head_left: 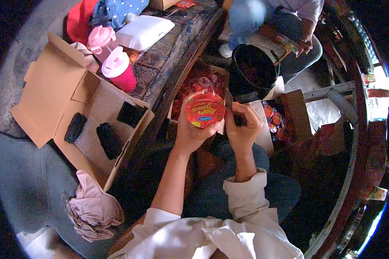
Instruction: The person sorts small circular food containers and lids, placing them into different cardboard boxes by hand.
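Note:
My left hand (190, 129) is wrapped round a cup with a round red printed lid (205, 110), the lid facing up toward me. Close by the cup's right side is my right hand (244, 125), its fingers curled in toward the thumb. What those fingers hold, if anything, is too small to make out. Just beyond the cup, a box of red lids or wrappers (207, 80) lies partly hidden behind my hands. To the right, a cardboard box (297, 112) holds several red-topped cups (275, 118).
An open cardboard box (52, 95) with black bundles stands at left, near pink-lidded tumblers (116, 64) and a white foam container (145, 32) on a patterned seat. A black bucket (255, 69) stands ahead, beside another person's hand (305, 43). Crumpled pink cloth (95, 207) lies lower left.

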The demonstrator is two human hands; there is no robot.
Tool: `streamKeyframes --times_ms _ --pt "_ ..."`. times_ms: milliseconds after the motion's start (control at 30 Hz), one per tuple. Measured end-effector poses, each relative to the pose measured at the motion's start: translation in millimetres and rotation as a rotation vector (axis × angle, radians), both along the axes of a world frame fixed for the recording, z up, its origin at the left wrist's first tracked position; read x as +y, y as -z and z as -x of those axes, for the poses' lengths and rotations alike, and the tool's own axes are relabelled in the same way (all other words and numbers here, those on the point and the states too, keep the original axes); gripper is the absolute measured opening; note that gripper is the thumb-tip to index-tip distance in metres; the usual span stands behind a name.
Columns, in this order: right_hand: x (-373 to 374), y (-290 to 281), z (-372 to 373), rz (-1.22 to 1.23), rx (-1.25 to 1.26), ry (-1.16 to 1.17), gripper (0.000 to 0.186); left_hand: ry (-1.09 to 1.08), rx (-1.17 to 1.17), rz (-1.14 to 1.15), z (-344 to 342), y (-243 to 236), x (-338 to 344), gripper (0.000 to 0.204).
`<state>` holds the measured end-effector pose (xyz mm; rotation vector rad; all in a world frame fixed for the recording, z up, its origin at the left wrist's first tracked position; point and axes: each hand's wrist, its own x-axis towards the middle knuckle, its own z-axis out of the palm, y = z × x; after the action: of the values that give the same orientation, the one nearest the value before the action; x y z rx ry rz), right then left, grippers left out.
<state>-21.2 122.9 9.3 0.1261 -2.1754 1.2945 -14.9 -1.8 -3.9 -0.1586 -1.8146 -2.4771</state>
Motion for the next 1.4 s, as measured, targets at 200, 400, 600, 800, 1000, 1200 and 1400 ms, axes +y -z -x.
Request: streamKeyframes --times_ms 200,400,600,800,1000,1200,1400 --pt "-1.4 -5.2 -2.6 -0.019 0.024 -0.050 0.019 0.001 -0.044 0.037 -0.3 -3.5 -2.6 0.068" --pt "-4.1 -4.1 -3.0 -0.056 0.030 -0.030 0.021 0.014 -0.020 0.012 0.8 3.0 -1.6 0.068" --pt "-1.5 -3.5 0.1 -0.054 0.028 -0.032 0.020 0.020 -0.030 0.001 -0.6 2.4 0.7 0.066" --pt "-2.3 5.1 7.0 -0.010 -0.005 0.025 0.018 0.050 0.006 0.035 2.5 6.8 0.7 0.064" --pt "2.7 8.3 10.4 0.029 -0.023 0.066 0.016 0.047 -0.051 -0.140 0.6 2.4 0.4 0.062" --pt "-0.1 -4.4 -0.3 -0.073 0.105 -0.059 0.018 0.028 -0.038 -0.062 0.7 -1.2 -3.0 0.063" --pt "-3.2 -3.7 -1.2 -0.079 0.081 -0.046 0.019 0.023 0.010 0.056 1.4 1.0 -2.4 0.063"
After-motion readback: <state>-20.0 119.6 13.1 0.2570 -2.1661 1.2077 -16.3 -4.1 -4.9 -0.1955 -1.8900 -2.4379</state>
